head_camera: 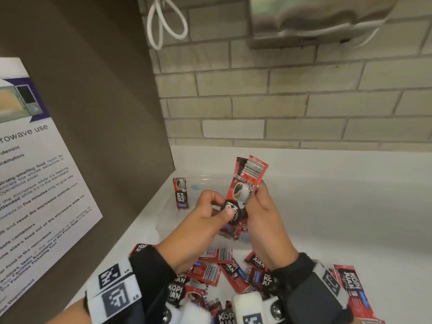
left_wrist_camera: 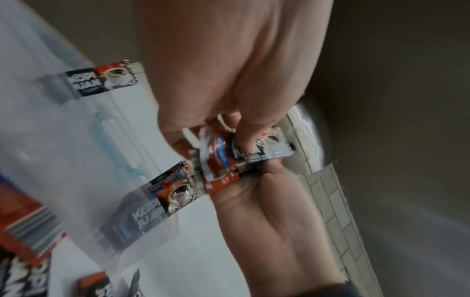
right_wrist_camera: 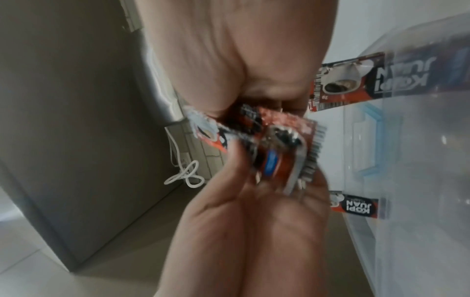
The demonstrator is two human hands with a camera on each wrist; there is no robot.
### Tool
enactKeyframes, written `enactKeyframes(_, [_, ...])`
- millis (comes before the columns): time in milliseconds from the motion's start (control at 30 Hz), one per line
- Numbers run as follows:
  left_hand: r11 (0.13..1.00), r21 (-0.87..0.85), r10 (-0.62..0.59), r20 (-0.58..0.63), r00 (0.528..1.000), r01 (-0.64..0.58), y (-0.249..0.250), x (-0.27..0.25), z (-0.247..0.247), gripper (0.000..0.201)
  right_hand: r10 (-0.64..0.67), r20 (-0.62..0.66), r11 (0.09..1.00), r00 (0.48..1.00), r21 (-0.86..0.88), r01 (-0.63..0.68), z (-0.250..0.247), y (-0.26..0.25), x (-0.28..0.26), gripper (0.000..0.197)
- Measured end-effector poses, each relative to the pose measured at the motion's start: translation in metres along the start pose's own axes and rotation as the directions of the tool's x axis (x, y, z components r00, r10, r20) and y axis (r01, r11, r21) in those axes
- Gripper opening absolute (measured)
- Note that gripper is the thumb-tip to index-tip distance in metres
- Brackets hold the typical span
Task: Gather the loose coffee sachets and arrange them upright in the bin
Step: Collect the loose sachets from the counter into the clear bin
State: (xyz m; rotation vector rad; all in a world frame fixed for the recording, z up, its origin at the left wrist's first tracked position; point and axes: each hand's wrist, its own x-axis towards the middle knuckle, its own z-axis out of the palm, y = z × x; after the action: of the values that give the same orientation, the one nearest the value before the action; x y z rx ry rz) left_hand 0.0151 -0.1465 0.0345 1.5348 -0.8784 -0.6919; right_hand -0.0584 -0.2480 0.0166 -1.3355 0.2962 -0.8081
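Observation:
Both hands hold a small bunch of red-and-black coffee sachets upright above the clear plastic bin. My left hand pinches the bunch's lower end. My right hand grips its middle from the right. One sachet stands upright against the bin's far left wall. Another sachet leans inside, under my hands. A pile of loose sachets lies on the white counter in front of the bin.
A brown panel with a microwave-use poster walls off the left side. Behind the counter is a tiled brick wall. A steel dispenser and a white cord loop hang above. White counter extends to the right.

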Motion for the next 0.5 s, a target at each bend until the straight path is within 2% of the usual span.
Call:
enactKeyframes(100, [0.990, 0.135, 0.035, 0.067, 0.997, -0.044, 0.009, 0.012, 0.004, 0.023, 0.034, 0.040, 0.995, 0.999, 0.097, -0.038, -0.001, 0.001, 0.000, 0.032])
enactKeyframes(167, [0.952, 0.280, 0.103, 0.101, 0.990, -0.127, 0.011, 0.021, 0.007, 0.031, 0.047, 0.092, 0.956, 0.995, 0.283, -0.071, -0.004, -0.003, 0.001, 0.040])
enactKeyframes(233, [0.893, 0.390, 0.188, 0.128, 0.974, -0.223, 0.013, 0.030, 0.011, 0.028, 0.026, 0.131, 0.906, 0.991, 0.415, -0.079, -0.010, -0.008, 0.003, 0.045])
enactKeyframes(267, [0.866, 0.424, 0.224, 0.143, 0.964, -0.264, 0.012, 0.034, 0.012, 0.026, 0.011, 0.138, 0.909, 0.990, 0.412, -0.067, -0.013, -0.008, 0.005, 0.045])
enactKeyframes(333, [0.817, 0.479, 0.270, 0.176, 0.947, -0.322, 0.008, 0.041, 0.014, 0.020, 0.015, 0.129, 0.965, 0.991, 0.259, -0.048, -0.019, -0.006, 0.008, 0.046])
enactKeyframes(400, [0.760, 0.547, 0.301, 0.184, 0.936, -0.352, 0.004, 0.047, 0.015, 0.016, 0.009, 0.050, 1.000, 0.999, -0.013, -0.008, -0.025, -0.001, 0.012, 0.032])
enactKeyframes(467, [0.703, 0.610, 0.332, 0.175, 0.927, -0.367, -0.003, 0.054, 0.015, 0.022, -0.104, -0.019, 0.961, 0.994, -0.259, 0.095, -0.029, 0.003, 0.017, 0.019])
enactKeyframes(500, [0.663, 0.657, 0.333, 0.170, 0.928, -0.358, -0.006, 0.056, 0.014, 0.024, -0.165, -0.003, 0.919, 0.986, -0.364, 0.152, -0.032, 0.006, 0.018, 0.018])
